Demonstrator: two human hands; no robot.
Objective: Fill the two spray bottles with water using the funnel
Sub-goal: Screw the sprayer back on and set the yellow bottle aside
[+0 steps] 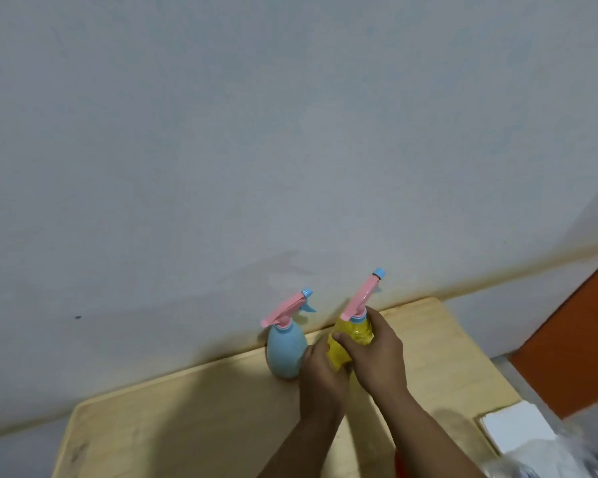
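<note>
A yellow spray bottle (351, 334) with a pink trigger head and blue nozzle stands near the far edge of the wooden table (187, 426). My right hand (373, 357) wraps its upper body just below the cap. My left hand (320, 369) grips its lower left side. A light blue spray bottle (285, 350) with the same pink head stands upright just to the left, close to my left hand. No funnel is in view.
A grey wall (290, 132) rises right behind the table. White flat sheets (518, 429) lie at the table's right edge, with crinkled clear plastic (567, 457) beside them. An orange panel (573, 350) stands at the right.
</note>
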